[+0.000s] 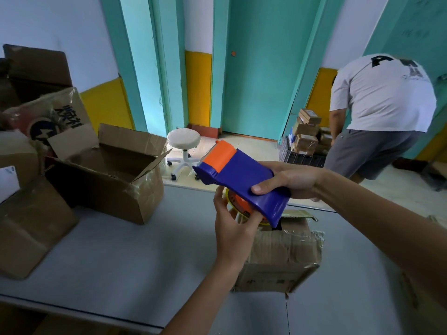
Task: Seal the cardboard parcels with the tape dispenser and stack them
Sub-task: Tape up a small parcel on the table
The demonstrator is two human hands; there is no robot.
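Stool point(183, 139): white, wheeled, on the floor beyond the counter's point(121, 250) far edge.
Person point(384, 93): white shirt, grey shorts, bent over a black crate point(300, 158).
Door point(256, 68): teal.

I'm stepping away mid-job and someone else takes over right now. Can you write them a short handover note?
Right hand: grips the tape dispenser by its blue body, in the air above the table.
Left hand: holds the tape roll under the dispenser.
Parcel: on the table just below the hands, with wrinkled clear tape on it; I cannot tell if it is fully sealed.
Open box: to its left, flaps up, unsealed.
Left to do: seal the open box, check the parcel, stack them.
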